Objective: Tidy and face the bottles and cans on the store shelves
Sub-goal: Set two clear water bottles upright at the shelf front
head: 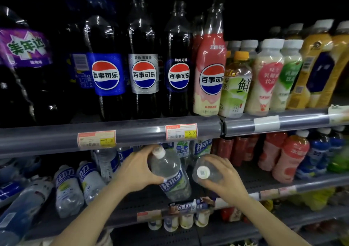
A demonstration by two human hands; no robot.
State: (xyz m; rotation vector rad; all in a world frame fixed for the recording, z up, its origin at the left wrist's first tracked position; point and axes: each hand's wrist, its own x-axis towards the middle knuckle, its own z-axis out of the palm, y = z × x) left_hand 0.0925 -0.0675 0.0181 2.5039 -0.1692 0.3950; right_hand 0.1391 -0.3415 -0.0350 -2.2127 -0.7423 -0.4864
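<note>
Clear plastic water bottle with blue-green label gripped in left hand, cap tilted toward eleven o'clock; second clear bottle, cap-on to camera, grasped by right hand, at three o'clock on middle shelf.

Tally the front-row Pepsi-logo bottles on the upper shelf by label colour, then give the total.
Blue label: 1, the blue Pepsi bottle
Silver label: 1, the silver Pepsi bottle
Black label: 1, the black Pepsi bottle
Pink label: 1, the pink Pepsi bottle
Total: 4
</note>
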